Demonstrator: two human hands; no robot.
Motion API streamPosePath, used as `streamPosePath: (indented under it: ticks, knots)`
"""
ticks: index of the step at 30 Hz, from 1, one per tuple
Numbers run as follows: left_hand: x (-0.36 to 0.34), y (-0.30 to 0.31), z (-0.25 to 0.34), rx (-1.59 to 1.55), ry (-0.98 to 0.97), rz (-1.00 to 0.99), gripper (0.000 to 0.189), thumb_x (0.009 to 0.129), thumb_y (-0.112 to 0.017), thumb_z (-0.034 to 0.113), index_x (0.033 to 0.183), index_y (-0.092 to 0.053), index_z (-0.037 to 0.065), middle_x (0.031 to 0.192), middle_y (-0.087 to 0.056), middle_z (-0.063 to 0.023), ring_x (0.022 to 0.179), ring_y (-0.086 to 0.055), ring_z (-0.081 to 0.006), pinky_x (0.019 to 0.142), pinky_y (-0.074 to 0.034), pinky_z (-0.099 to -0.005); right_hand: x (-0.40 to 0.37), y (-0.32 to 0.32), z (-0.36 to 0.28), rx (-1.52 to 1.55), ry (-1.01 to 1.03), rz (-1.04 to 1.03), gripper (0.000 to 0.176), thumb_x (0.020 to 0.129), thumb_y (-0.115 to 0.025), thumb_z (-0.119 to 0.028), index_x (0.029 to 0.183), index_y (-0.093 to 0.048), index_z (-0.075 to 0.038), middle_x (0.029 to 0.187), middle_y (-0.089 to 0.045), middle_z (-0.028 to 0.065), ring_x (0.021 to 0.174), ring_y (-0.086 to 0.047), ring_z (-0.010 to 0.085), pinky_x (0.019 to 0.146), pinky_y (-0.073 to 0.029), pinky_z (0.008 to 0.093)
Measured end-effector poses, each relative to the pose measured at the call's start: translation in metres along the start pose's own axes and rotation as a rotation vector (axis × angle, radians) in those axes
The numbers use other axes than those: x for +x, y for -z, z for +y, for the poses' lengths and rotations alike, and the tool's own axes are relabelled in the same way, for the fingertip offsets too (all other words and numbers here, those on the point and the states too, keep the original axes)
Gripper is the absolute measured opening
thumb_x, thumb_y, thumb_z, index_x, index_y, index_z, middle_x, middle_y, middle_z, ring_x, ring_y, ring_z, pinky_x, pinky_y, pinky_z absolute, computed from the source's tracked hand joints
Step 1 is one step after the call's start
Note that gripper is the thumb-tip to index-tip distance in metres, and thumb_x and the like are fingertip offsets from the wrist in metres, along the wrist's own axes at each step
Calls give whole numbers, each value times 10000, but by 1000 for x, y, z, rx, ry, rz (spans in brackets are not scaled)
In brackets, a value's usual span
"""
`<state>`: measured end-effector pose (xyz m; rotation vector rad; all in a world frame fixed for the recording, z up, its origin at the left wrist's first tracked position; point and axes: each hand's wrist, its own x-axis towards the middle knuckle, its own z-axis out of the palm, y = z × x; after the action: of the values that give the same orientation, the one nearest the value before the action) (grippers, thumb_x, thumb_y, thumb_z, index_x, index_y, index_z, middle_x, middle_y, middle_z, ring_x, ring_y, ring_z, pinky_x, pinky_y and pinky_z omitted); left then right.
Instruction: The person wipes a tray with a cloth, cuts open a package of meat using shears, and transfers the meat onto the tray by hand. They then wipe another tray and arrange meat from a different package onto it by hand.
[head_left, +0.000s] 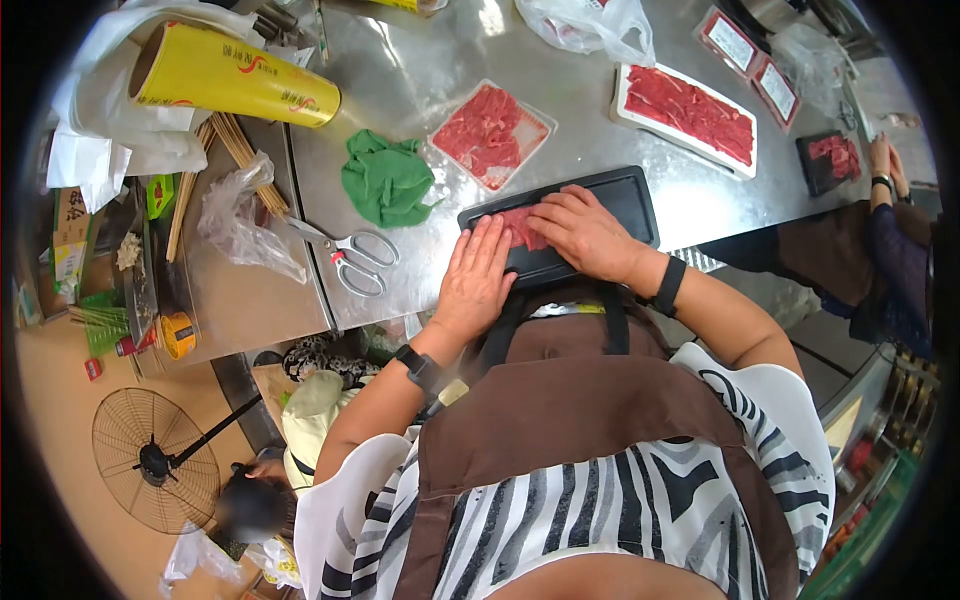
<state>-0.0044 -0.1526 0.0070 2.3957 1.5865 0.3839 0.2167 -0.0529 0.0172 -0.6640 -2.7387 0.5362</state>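
Note:
In front of my body a black tray [628, 190] rests at the table's near edge with slices of raw red meat [521, 229] in its left half. My left hand [473, 278] lies over the tray's left end, fingers straight and close together, fingertips beside the meat. From the other side my right hand [585, 235] bears on the meat with bent fingers; its fingertips partly cover the slices. Beyond the tray is a clear plastic tray of red meat [487, 135]. To the right of that stands a long white container of sliced meat [690, 115].
Left of the trays lie a crumpled green cloth [387, 178] and scissors [355, 258]. A yellow roll [235, 75], wooden skewers [240, 150] and a plastic bag [250, 215] occupy the left side. At far right, another person's hands [885, 165] are near a small black meat tray [830, 162].

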Motion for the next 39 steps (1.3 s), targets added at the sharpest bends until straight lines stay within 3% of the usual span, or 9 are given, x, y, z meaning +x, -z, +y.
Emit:
streamPosePath:
  ticks: [6, 10, 16, 20, 23, 25, 28, 35, 39]
  knots:
    - [-3, 0, 3, -10, 20, -92, 747, 821, -669, 328, 1390, -371, -53, 1471, -327, -241, 1392, -272, -393, 1138, -233, -468, -5, -3, -4, -65, -23, -179, 540, 880, -597, -217, 1374, -456, -52, 1466, -397, 107, 1408, -292, 248, 1160, -165, 473]
    - [-2, 2, 8, 34, 58, -99, 778, 831, -646, 417, 1380, -375, -62, 1441, -344, -262, 1368, -297, -392, 1131, -231, -477, -11, 0, -8, -49, -12, -187, 553, 889, -587, -250, 1384, -443, -50, 1486, -372, 106, 1416, -275, 248, 1161, -162, 472]
    - [2, 1, 9, 56, 80, -79, 776, 805, -680, 394, 1374, -389, -47, 1396, -379, -265, 1290, -364, -406, 1104, -262, -500, -18, -3, -3, -10, -12, -245, 630, 902, -562, -335, 1429, -372, -46, 1505, -337, 120, 1419, -267, 257, 1169, -147, 463]
    - [6, 9, 14, 44, 123, -118, 775, 808, -675, 397, 1383, -389, -37, 1441, -349, -242, 1333, -330, -398, 1115, -246, -499, -20, 5, -5, -54, -29, -244, 649, 901, -560, -343, 1439, -353, -45, 1520, -310, 121, 1428, -248, 254, 1171, -137, 475]
    - [8, 12, 17, 54, -10, -124, 767, 819, -666, 387, 1393, -381, -35, 1485, -323, -207, 1386, -283, -367, 1133, -222, -487, -30, 4, -6, -35, -30, -263, 643, 903, -557, -341, 1437, -357, -44, 1522, -308, 118, 1431, -243, 252, 1171, -133, 482]
    - [7, 0, 15, -26, -105, -180, 736, 846, -630, 382, 1422, -365, 8, 1503, -323, -151, 1420, -250, -292, 1158, -178, -458, -36, 1, -5, -20, -28, -279, 640, 903, -558, -337, 1436, -357, -44, 1522, -309, 117, 1431, -244, 251, 1170, -133, 486]
    - [6, -4, 11, -76, -84, -199, 733, 856, -620, 377, 1427, -357, 0, 1510, -314, -161, 1428, -243, -266, 1164, -170, -438, -37, 3, 0, -33, -52, -265, 638, 904, -558, -327, 1438, -354, -44, 1517, -320, 119, 1426, -258, 251, 1170, -133, 488]
    - [8, -3, 14, -43, -100, -205, 746, 865, -608, 385, 1429, -338, -22, 1518, -295, -165, 1431, -232, -292, 1164, -165, -438, -38, 4, 4, -25, -58, -194, 609, 894, -575, -319, 1402, -408, -27, 1493, -360, 134, 1423, -265, 245, 1166, -146, 479]
    - [13, -3, 19, -54, -87, -177, 796, 805, -688, 360, 1403, -357, -48, 1492, -322, -211, 1414, -258, -333, 1141, -212, -471, -34, 0, 2, -11, -48, -171, 604, 896, -568, -322, 1397, -413, -22, 1488, -369, 139, 1420, -272, 248, 1166, -145, 482]
